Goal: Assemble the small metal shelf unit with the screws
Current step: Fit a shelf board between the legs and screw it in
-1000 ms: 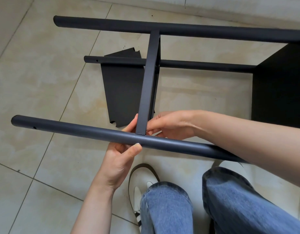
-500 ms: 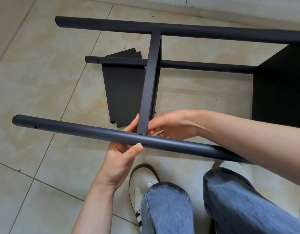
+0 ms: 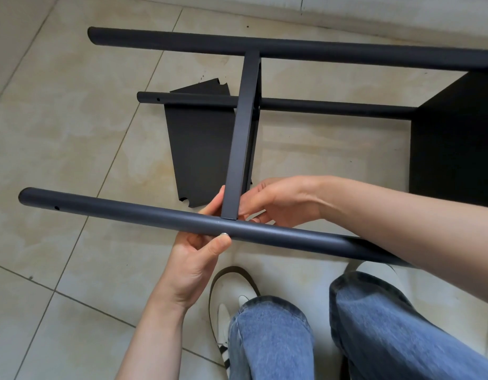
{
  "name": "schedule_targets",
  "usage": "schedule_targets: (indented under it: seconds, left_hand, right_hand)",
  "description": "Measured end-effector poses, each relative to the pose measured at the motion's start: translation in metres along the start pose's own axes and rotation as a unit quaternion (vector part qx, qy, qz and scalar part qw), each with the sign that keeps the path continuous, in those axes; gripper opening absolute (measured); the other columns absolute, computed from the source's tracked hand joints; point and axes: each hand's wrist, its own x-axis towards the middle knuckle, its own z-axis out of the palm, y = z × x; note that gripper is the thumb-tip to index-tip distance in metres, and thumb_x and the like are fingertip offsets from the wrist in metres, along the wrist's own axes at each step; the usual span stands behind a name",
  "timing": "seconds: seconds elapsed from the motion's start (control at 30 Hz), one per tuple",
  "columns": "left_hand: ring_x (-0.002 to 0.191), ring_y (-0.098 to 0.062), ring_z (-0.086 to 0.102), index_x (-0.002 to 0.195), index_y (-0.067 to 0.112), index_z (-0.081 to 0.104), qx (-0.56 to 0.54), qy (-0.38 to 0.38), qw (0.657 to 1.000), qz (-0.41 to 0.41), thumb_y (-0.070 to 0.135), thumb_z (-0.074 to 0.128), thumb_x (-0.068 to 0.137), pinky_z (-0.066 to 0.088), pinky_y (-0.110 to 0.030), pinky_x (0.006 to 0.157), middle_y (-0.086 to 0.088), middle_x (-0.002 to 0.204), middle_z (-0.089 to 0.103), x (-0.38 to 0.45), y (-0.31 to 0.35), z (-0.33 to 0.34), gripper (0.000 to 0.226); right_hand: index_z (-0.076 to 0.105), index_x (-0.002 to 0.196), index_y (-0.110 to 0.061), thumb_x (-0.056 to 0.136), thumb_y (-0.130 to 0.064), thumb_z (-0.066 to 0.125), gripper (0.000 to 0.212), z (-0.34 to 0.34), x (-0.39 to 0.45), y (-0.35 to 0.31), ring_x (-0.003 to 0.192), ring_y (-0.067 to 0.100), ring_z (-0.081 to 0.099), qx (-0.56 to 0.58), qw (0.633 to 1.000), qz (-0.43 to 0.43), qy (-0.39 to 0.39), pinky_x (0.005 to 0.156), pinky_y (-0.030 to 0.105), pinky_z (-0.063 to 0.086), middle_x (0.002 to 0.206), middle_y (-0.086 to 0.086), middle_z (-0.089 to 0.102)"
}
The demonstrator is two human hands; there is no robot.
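A dark grey, matte metal shelf frame (image 3: 245,133) fills the middle of the frame, lying on its side on beige floor tiles (image 3: 59,119): three round tubes joined by a flat crossbar. The left hand (image 3: 194,259) grips the nearest tube, its thumb beside a small silver screw head (image 3: 223,234). The right hand (image 3: 278,200) pinches the crossbar's lower end.

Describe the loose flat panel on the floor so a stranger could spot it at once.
Start from the dark metal frame lying on the tiled floor. Beneath its crossbar, between the tubes, a dark panel lies flat on the tiles. Unlike the tubes, it is a flat sheet with notched corners.
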Motion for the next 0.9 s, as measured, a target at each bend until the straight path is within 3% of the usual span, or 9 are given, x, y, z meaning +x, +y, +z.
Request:
schedule_targets:
  seconds: [0.2, 0.3, 0.47, 0.7, 0.9]
  left_hand:
    - [0.118, -0.018, 0.065, 0.132, 0.038, 0.064, 0.002, 0.000, 1.000, 0.001, 0.032, 0.089, 0.071, 0.047, -0.018, 0.098, -0.004, 0.119, 0.072, 0.0000, 0.0013, 0.0014, 0.066]
    - [0.120, -0.019, 0.064, 0.132, 0.037, 0.064, 0.009, 0.005, 1.000, 0.000, 0.023, 0.084, 0.074, 0.047, -0.018, 0.098, -0.005, 0.120, 0.072, 0.0007, 0.0005, 0.0008, 0.063]
    - [0.121, -0.021, 0.064, 0.131, 0.037, 0.065, 0.002, 0.006, 1.000, -0.001, 0.037, 0.092, 0.067, 0.047, -0.019, 0.099, -0.007, 0.120, 0.071, 0.0005, 0.0000, 0.0009, 0.070]
    - [0.121, -0.019, 0.064, 0.132, 0.037, 0.064, 0.005, 0.000, 1.000, -0.001, 0.037, 0.091, 0.069, 0.047, -0.019, 0.099, -0.005, 0.121, 0.072, 0.0005, 0.0000, 0.0003, 0.069]
    - [0.124, -0.019, 0.061, 0.132, 0.038, 0.064, 0.003, -0.001, 1.000, 0.003, 0.038, 0.091, 0.068, 0.046, -0.018, 0.099, -0.004, 0.123, 0.071, 0.0007, -0.0013, -0.0009, 0.070]
  right_hand:
    - [0.072, 0.063, -0.021, 0.092, -0.028, 0.064, 0.031, 0.0048, 0.0014, -0.0026, 0.083, 0.017, 0.058, -0.032, 0.999, 0.005, 0.027, 0.078, 0.030, 0.052, 0.085, 0.003, 0.061]
    - [0.070, 0.057, -0.023, 0.092, -0.029, 0.064, 0.036, 0.0066, 0.0028, -0.0032, 0.080, 0.015, 0.058, -0.030, 0.999, 0.001, 0.023, 0.077, 0.028, 0.052, 0.085, 0.002, 0.061]
    - [0.072, 0.060, -0.021, 0.094, -0.021, 0.058, 0.037, 0.0070, 0.0022, -0.0004, 0.098, 0.023, 0.054, 0.017, 1.000, -0.001, 0.000, 0.090, 0.033, 0.047, 0.102, 0.008, 0.057]
    - [0.069, 0.059, -0.022, 0.092, -0.029, 0.063, 0.035, 0.0062, 0.0034, -0.0012, 0.082, 0.016, 0.058, -0.037, 0.998, 0.013, 0.039, 0.076, 0.028, 0.051, 0.084, 0.002, 0.061]
    - [0.068, 0.091, -0.013, 0.091, -0.018, 0.061, 0.009, 0.0001, 0.0024, 0.0010, 0.105, 0.024, 0.057, 0.023, 1.000, 0.010, -0.002, 0.096, 0.037, 0.048, 0.110, 0.006, 0.062]
